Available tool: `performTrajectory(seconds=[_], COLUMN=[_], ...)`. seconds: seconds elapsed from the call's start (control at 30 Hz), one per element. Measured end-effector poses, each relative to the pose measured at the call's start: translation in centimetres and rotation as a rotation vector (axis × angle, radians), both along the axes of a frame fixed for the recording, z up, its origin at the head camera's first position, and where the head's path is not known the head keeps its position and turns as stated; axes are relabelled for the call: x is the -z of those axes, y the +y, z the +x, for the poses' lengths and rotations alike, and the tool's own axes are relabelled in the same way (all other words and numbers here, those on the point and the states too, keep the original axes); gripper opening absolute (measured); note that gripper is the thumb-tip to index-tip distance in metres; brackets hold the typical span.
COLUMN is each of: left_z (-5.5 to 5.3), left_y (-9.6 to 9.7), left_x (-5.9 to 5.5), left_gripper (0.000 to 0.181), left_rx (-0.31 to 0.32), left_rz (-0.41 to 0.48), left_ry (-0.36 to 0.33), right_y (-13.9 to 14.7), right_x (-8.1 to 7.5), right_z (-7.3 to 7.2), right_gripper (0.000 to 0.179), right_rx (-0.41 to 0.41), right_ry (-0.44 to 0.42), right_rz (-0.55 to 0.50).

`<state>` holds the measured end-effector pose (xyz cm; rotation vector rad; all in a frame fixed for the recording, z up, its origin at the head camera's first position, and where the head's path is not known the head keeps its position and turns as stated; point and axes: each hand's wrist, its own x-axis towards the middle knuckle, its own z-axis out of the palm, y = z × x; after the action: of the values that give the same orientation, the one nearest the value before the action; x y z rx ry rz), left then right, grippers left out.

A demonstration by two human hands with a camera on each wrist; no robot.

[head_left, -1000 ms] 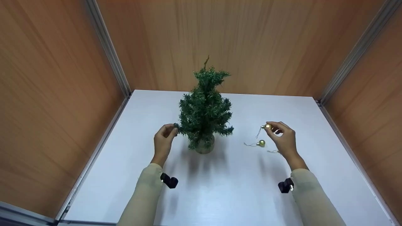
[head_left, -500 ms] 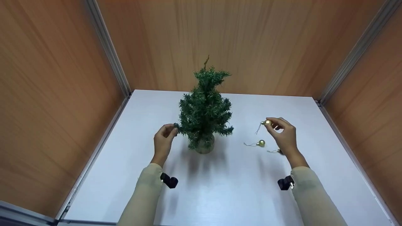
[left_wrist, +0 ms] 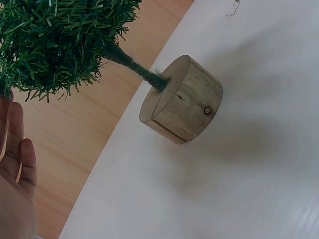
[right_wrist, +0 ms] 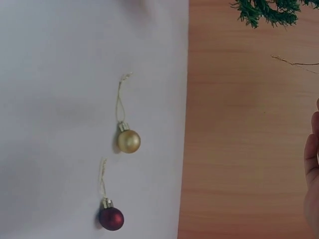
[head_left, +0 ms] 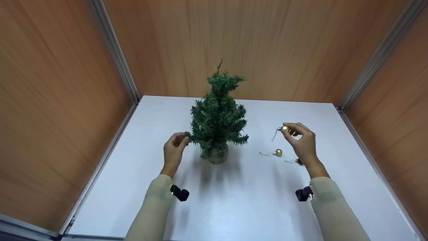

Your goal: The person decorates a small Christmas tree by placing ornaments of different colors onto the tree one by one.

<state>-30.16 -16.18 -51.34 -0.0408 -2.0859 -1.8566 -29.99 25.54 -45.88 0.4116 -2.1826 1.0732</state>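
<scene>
A small artificial Christmas tree [head_left: 219, 113] stands upright on a round wooden base [left_wrist: 184, 102]. At its left, my left hand [head_left: 174, 150] pinches the tip of a low branch [head_left: 194, 136] between thumb and fingers. To the right of the tree, my right hand [head_left: 302, 140] holds a gold bauble [head_left: 285, 128] up over the table by thumb and fingertips, its string loop [head_left: 274, 135] hanging down to the left. Below that hand lie another gold bauble [right_wrist: 129, 141] and a dark red bauble [right_wrist: 111, 218], the red one partly hidden by my wrist in the head view.
The white table [head_left: 214, 207] is enclosed by wood-grain panels [head_left: 267, 50] at the back and both sides, with grey metal posts [head_left: 117, 50] in the corners. A black wrist camera [head_left: 180, 193] is worn on each sleeve.
My right hand has risen slightly away from the table with the gold bauble, so more of the dark red bauble shows. My left hand and the tree have stayed put.
</scene>
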Motion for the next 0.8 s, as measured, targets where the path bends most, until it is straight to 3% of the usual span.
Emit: performTrajectory(seconds=[0.43, 0.5, 0.67, 0.73, 0.8], left_z=[0.1, 0.7, 0.8, 0.2, 0.3], left_y=[0.0, 0.2, 0.2, 0.1, 0.1], left_x=[0.0, -0.7, -0.7, 0.0, -0.1], left_gripper=[0.034, 0.030, 0.028, 0.031, 0.030], left_rx=[0.003, 0.005, 0.004, 0.003, 0.005], left_rz=[0.008, 0.005, 0.001, -0.001, -0.008], left_ry=[0.015, 0.011, -0.007, -0.005, -0.001], right_y=[-0.8, -1.4, -3.1, -3.2, -3.4], right_x=[-0.1, -0.8, -2.8, -2.9, -3.0], right_z=[0.3, 1.0, 2.7, 2.8, 2.9], right_gripper=[0.021, 0.021, 0.020, 0.019, 0.020], right_rx=[-0.040, -0.050, -0.076, -0.086, -0.087], right_ry=[0.038, 0.048, 0.069, 0.076, 0.083], right_rz=[-0.003, -0.007, -0.006, -0.004, 0.003])
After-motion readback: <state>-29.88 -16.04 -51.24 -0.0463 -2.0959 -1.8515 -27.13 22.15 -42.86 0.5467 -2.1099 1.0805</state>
